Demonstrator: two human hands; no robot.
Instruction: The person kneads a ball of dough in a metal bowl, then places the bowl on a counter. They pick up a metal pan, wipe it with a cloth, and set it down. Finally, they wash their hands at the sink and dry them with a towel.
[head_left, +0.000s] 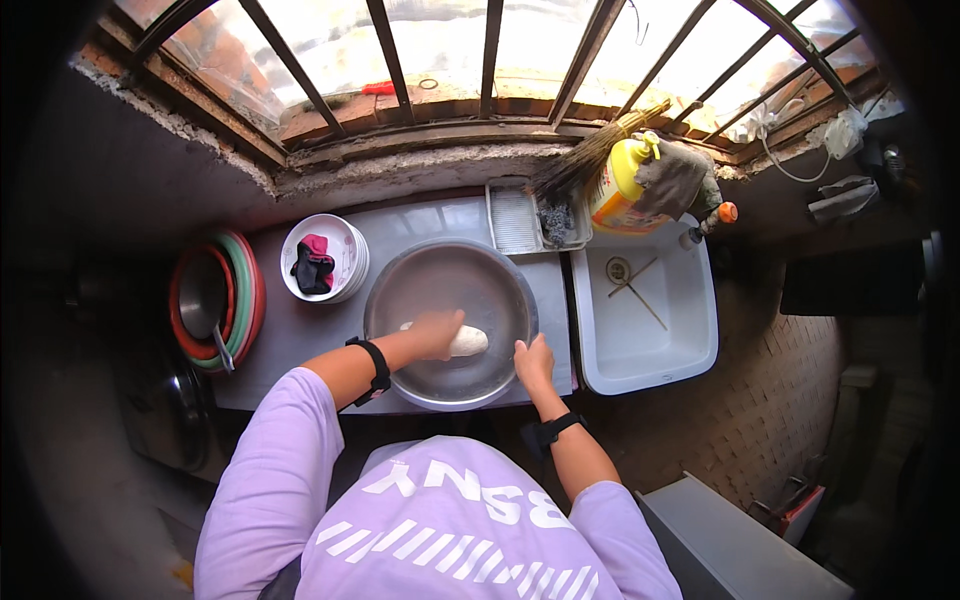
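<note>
A wide metal basin (442, 277) stands on the grey tabletop before me. Inside it, low in the bowl, lies an oblong lump of white dough (470, 341). My left hand (433, 334) is closed over the dough's middle, so both of its ends show on either side. With my right hand (535, 363) I grip the basin's right rim; the fingers beyond the edge are partly hidden. Each wrist wears a black strap.
Stacked white bowls (354, 262) hold a pink-and-black cloth. Nested colored basins (255, 292) stand far left. A drain tray (514, 217), straw broom (592, 150) and yellow pump bottle (621, 176) line the back. The white sink (630, 360) is right, a barred window (491, 60) ahead.
</note>
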